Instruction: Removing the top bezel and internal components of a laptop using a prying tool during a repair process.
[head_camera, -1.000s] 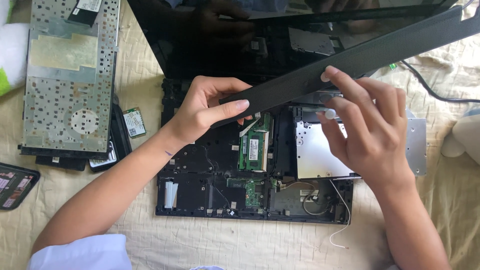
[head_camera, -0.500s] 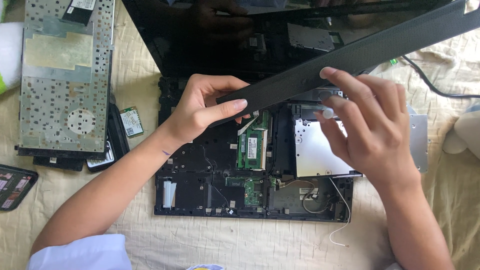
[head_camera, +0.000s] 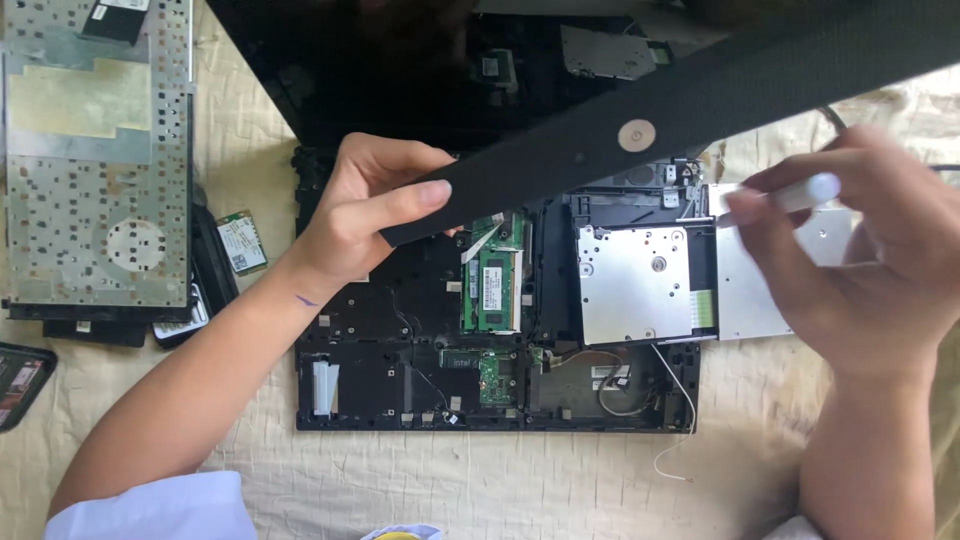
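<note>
A beige cloth (head_camera: 560, 480) covers the surface under an opened laptop (head_camera: 400, 390). The left hand (head_camera: 365, 215) has its fingers closed on a black strip (head_camera: 700, 100) above the laptop. The right hand (head_camera: 860, 260), blurred, pinches a white tool (head_camera: 810, 190).

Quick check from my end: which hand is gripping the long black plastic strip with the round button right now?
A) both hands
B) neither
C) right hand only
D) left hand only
D: the left hand pinches the end of the long black plastic strip, while the right hand is off it, beside the silver optical drive.
</note>
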